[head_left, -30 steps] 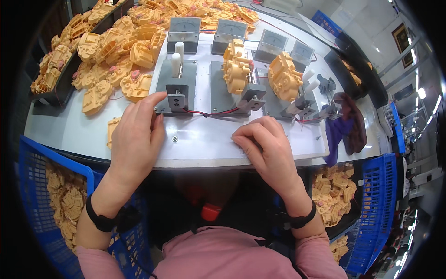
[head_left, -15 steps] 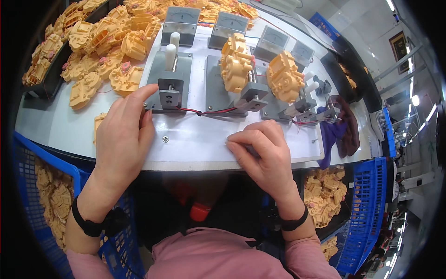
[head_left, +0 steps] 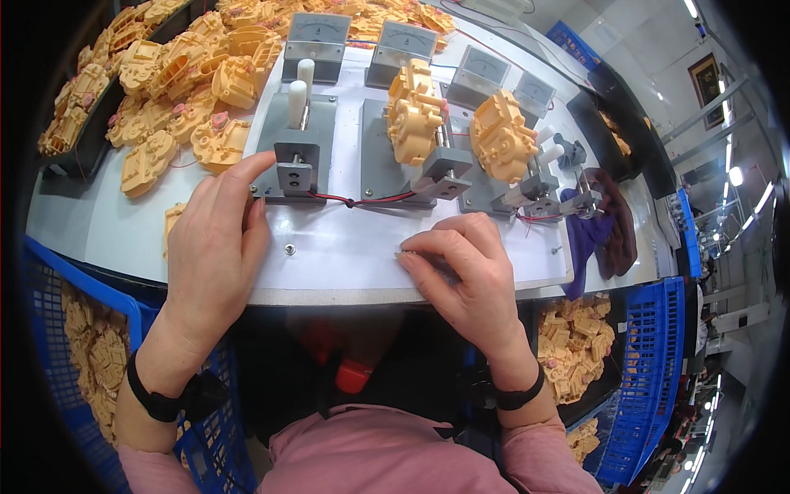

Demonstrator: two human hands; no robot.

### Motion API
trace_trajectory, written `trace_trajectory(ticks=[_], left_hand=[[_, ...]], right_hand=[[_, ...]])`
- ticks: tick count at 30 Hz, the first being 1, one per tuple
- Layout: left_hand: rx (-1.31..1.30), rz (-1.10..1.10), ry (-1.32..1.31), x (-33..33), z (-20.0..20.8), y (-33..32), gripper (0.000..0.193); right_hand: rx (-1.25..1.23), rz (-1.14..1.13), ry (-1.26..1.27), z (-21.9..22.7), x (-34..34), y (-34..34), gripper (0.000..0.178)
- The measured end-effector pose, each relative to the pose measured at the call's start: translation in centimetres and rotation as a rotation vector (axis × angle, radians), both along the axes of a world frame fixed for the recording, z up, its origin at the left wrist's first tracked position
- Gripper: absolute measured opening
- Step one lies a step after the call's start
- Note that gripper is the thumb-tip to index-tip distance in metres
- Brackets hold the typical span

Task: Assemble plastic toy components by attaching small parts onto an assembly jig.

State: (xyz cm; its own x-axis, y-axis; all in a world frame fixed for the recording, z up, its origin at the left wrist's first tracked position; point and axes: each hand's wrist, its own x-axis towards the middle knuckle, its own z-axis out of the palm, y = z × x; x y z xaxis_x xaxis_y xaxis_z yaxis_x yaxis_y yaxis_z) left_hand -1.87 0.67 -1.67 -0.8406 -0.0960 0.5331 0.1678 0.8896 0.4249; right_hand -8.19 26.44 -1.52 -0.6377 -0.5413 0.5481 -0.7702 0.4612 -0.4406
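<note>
My left hand (head_left: 216, 239) rests on the white work surface with fingers stretched and thumb apart, holding nothing I can see. Its index fingertip meets the edge of a grey test fixture (head_left: 298, 165), which has two white-capped levers and no housing on it. Near that hand lies a small metal screw or nut (head_left: 290, 249). My right hand (head_left: 469, 267) is closed in a pinch low over the surface; a tiny metallic bit shows at the fingertips, too small to name. Beyond stand two more fixtures, carrying a yellow plastic housing (head_left: 414, 115) and another yellow housing (head_left: 503, 137).
Analog meters (head_left: 317, 45) stand behind the fixtures, with red and black wires (head_left: 350, 202) running in front. Loose yellow housings (head_left: 164, 90) pile up at the far left. Blue crates (head_left: 650, 370) flank the table below. A purple cloth (head_left: 588, 239) hangs at the right edge.
My right fingertips have shifted very slightly, and a tiny metallic bit shows more at them. My left hand stays by the fixture. The whole view has drifted slightly.
</note>
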Motion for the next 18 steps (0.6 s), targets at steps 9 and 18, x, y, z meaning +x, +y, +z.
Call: trace_trajectory(ticks=[9,18], left_hand=[[-0.012,-0.011,0.032,0.0,-0.09,0.04,0.044],[-0.006,-0.007,-0.002,0.13,0.02,-0.08,0.044]], right_hand=[[0.009,-0.019,-0.065,0.27,0.13,-0.29,0.011],[-0.012,-0.039,-0.131,0.41,0.26,-0.57,0.01]])
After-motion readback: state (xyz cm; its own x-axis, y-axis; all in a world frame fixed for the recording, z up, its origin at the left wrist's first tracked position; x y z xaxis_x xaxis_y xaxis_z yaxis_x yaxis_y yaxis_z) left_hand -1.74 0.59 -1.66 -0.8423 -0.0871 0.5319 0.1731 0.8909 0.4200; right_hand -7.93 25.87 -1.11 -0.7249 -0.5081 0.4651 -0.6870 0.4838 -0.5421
